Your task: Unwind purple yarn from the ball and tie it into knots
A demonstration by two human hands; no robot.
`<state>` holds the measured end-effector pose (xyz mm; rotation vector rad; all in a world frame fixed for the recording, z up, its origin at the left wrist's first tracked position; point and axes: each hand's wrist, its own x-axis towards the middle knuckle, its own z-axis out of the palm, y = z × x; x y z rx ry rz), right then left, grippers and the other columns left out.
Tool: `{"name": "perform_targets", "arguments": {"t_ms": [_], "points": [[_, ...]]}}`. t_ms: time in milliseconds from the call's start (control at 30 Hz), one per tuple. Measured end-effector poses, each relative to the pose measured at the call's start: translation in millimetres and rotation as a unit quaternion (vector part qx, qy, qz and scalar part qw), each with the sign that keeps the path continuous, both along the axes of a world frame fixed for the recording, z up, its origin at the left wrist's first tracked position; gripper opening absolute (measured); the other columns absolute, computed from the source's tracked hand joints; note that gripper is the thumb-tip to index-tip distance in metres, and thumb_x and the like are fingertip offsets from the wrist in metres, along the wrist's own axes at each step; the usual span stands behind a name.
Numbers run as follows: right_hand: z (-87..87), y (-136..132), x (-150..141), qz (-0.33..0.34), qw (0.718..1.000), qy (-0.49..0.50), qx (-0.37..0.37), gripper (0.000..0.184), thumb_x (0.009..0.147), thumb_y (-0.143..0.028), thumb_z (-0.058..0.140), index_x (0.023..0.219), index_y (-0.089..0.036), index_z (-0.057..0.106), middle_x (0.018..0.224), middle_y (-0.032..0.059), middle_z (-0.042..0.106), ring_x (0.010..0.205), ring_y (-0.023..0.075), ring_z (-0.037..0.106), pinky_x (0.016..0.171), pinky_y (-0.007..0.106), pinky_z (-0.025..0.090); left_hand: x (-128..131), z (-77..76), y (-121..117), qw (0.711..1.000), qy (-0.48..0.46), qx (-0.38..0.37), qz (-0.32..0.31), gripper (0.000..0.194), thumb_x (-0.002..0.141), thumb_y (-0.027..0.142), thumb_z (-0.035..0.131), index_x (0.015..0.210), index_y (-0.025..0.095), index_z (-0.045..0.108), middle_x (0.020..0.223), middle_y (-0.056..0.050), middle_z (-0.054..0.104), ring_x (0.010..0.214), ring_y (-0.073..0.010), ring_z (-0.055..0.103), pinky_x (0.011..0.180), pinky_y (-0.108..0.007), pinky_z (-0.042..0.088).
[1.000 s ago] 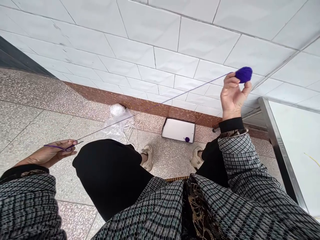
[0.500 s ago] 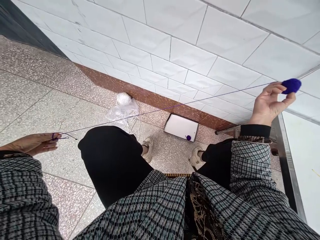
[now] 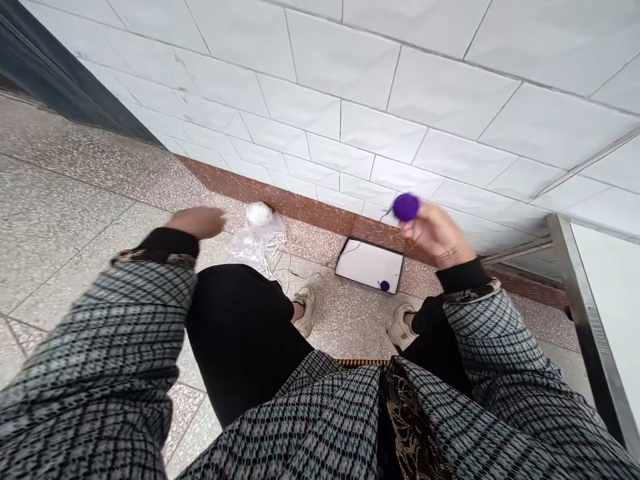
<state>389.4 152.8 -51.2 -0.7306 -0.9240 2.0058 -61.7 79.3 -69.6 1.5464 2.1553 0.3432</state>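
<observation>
A purple ball of yarn (image 3: 405, 207) is held at the fingertips of my right hand (image 3: 434, 230), in front of the tiled wall. A loose strand trails from the ball's left side. My left hand (image 3: 197, 222) is above the floor on the left, smeared by motion. Its fingers are hidden, so whether it holds anything cannot be made out. Below, a shallow white tray with a dark rim (image 3: 367, 263) lies on the floor. A small dark purple piece (image 3: 385, 285) sits in its near right corner.
A white yarn ball (image 3: 259, 213) and a clear plastic bag (image 3: 255, 241) with white strands lie by the wall. My black-clad knee (image 3: 240, 327) is beside them. On the right stands a white-topped table with a metal edge (image 3: 583, 313).
My right hand has moved left and down with the purple yarn ball. My left hand has come right and up, towards the middle. The strand stretched tight between them has gone slack.
</observation>
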Motion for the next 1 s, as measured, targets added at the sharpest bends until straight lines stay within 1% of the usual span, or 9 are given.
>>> {"name": "perform_targets", "arguments": {"t_ms": [133, 233, 333, 433, 567, 667, 733, 833, 1000], "points": [[-24.3, -27, -41, 0.195, 0.975, -0.109, -0.024, 0.046, 0.069, -0.020, 0.090, 0.111, -0.013, 0.070, 0.075, 0.0032, 0.073, 0.057, 0.0114, 0.066, 0.055, 0.022, 0.060, 115, 1.1, 35, 0.936, -0.264, 0.065, -0.225, 0.050, 0.111, 0.049, 0.037, 0.134, 0.021, 0.071, 0.155, -0.004, 0.062, 0.150, -0.0185, 0.050, 0.126, -0.036, 0.038], [-27.1, -30, -45, 0.213, 0.970, -0.116, -0.022, 0.050, 0.070, -0.025, 0.090, 0.115, -0.014, 0.071, 0.076, 0.0025, 0.072, 0.059, 0.0113, 0.065, 0.057, 0.022, 0.059, 190, -23.9, 34, 0.805, -0.532, 0.037, -0.261, 0.064, 0.102, 0.069, 0.053, 0.137, 0.017, 0.068, 0.126, -0.015, 0.077, 0.117, -0.0237, 0.072, 0.102, -0.037, 0.056], [-22.9, -21, -37, 0.146, 0.986, -0.082, -0.017, 0.042, 0.073, -0.031, 0.089, 0.106, -0.014, 0.070, 0.077, 0.0041, 0.072, 0.060, 0.0114, 0.064, 0.056, 0.021, 0.058, 225, -49.0, 31, 0.797, -0.578, 0.057, -0.166, 0.051, 0.100, 0.064, 0.060, 0.105, 0.015, 0.071, 0.078, -0.007, 0.069, 0.056, -0.0115, 0.055, 0.057, -0.027, 0.043], [-17.9, -12, -30, 0.041, 0.997, -0.059, -0.034, 0.034, 0.074, -0.032, 0.087, 0.093, -0.015, 0.065, 0.077, 0.0029, 0.071, 0.061, 0.0092, 0.062, 0.060, 0.021, 0.058, 227, -58.4, 31, 0.836, -0.512, 0.109, -0.166, 0.042, 0.102, 0.052, 0.059, 0.080, 0.017, 0.062, 0.061, 0.002, 0.049, 0.049, -0.0082, 0.034, 0.052, -0.027, 0.026], [-18.5, -7, -30, -0.057, 0.993, -0.105, -0.017, 0.028, 0.074, -0.027, 0.078, 0.092, -0.017, 0.059, 0.076, -0.0002, 0.066, 0.061, 0.0086, 0.060, 0.062, 0.021, 0.056, 220, -45.8, 26, 0.866, -0.385, 0.159, -0.278, 0.027, 0.099, 0.034, 0.052, 0.086, 0.016, 0.066, 0.075, -0.002, 0.060, 0.069, -0.0127, 0.051, 0.069, -0.029, 0.038], [-26.0, -6, -35, -0.083, 0.957, -0.274, 0.054, 0.029, 0.078, -0.017, 0.068, 0.105, -0.018, 0.058, 0.085, 0.0003, 0.066, 0.062, 0.0095, 0.058, 0.060, 0.024, 0.052, 216, -30.4, 19, 0.859, -0.323, 0.080, -0.391, 0.025, 0.097, 0.029, 0.048, 0.082, 0.016, 0.063, 0.077, -0.001, 0.061, 0.071, -0.0128, 0.052, 0.073, -0.029, 0.041], [-30.3, -6, -36, -0.017, 0.905, -0.411, 0.112, 0.033, 0.076, -0.011, 0.067, 0.107, -0.018, 0.058, 0.085, 0.0010, 0.065, 0.062, 0.0112, 0.058, 0.060, 0.026, 0.050, 212, -22.5, 17, 0.847, -0.316, 0.023, -0.428, 0.024, 0.096, 0.031, 0.050, 0.080, 0.016, 0.061, 0.072, 0.000, 0.057, 0.066, -0.0121, 0.049, 0.068, -0.028, 0.038], [-29.0, -6, -29, 0.265, 0.826, -0.470, 0.164, 0.033, 0.074, -0.010, 0.070, 0.106, -0.015, 0.064, 0.084, 0.0032, 0.067, 0.066, 0.0146, 0.061, 0.063, 0.028, 0.051, 198, -17.3, 22, 0.843, -0.369, -0.012, -0.392, 0.024, 0.094, 0.033, 0.053, 0.078, 0.017, 0.058, 0.069, 0.001, 0.049, 0.061, -0.0106, 0.043, 0.061, -0.025, 0.033], [-17.2, -5, -14, 0.437, 0.820, -0.297, 0.221, 0.044, 0.078, -0.014, 0.067, 0.122, -0.013, 0.067, 0.098, 0.0039, 0.069, 0.074, 0.0116, 0.059, 0.069, 0.025, 0.052, 172, -21.6, 36, 0.819, -0.449, -0.058, -0.353, 0.023, 0.090, 0.038, 0.063, 0.080, 0.017, 0.064, 0.058, 0.006, 0.038, 0.050, -0.0082, 0.028, 0.053, -0.024, 0.024]]}}
